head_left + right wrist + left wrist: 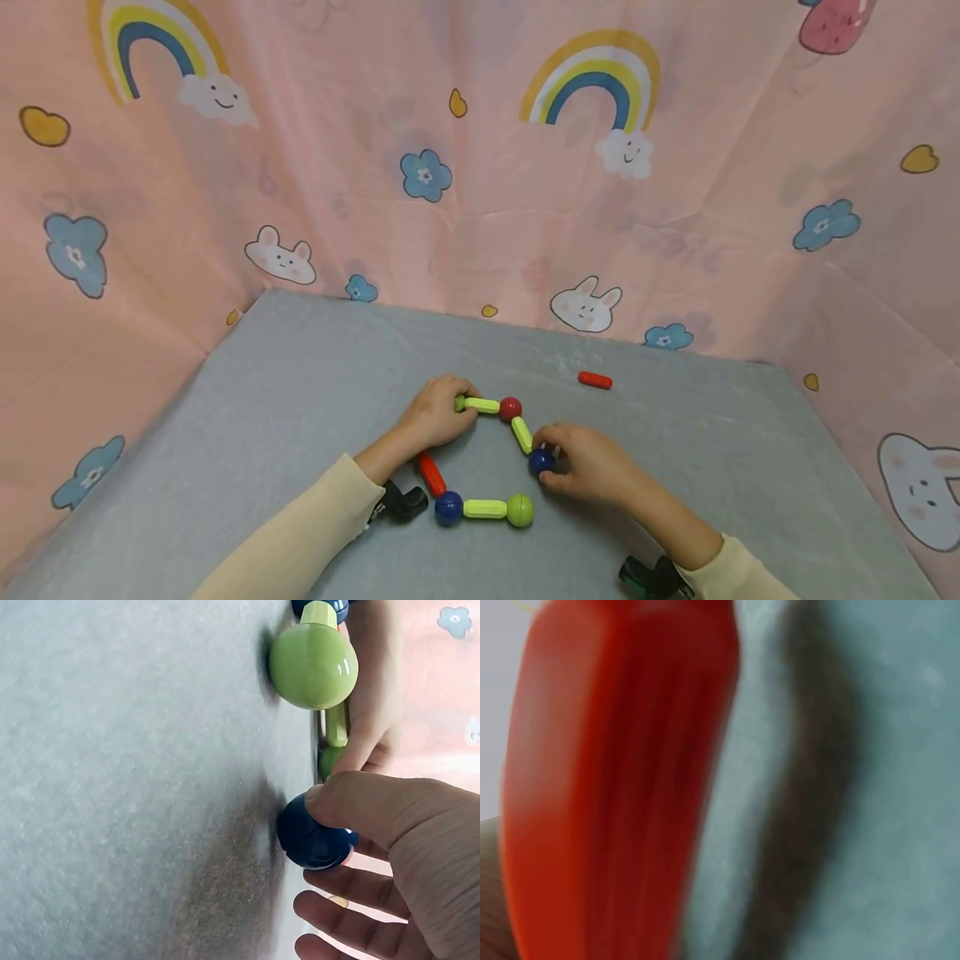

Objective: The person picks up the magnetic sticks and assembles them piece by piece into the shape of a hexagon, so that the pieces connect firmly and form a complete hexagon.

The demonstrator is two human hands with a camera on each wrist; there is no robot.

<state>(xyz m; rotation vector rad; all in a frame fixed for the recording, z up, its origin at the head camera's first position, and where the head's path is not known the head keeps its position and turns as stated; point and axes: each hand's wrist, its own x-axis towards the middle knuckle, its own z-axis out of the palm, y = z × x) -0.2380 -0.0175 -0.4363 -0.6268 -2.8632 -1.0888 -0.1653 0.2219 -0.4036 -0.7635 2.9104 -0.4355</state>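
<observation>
My right hand [588,461] pinches a dark blue ball [542,462] between thumb and fingers, seen close in the right wrist view [307,836]. A yellow-green rod [522,435] runs from that ball to a red ball [510,408]. Another yellow-green rod [482,406] links the red ball to a green ball [460,403], which my left hand [437,412] grips, partly covering it. From under the left wrist, a red rod [431,473] reaches a second blue ball [448,507]; it fills much of the left wrist view [622,780]. A yellow-green rod [485,509] joins that ball to a front green ball [520,510].
A loose red rod [595,380] lies farther back on the grey tabletop [712,450]. Pink patterned cloth [480,233] hangs behind and along both sides. Black wrist cameras sit below each hand, the left one [405,503] close to the second blue ball.
</observation>
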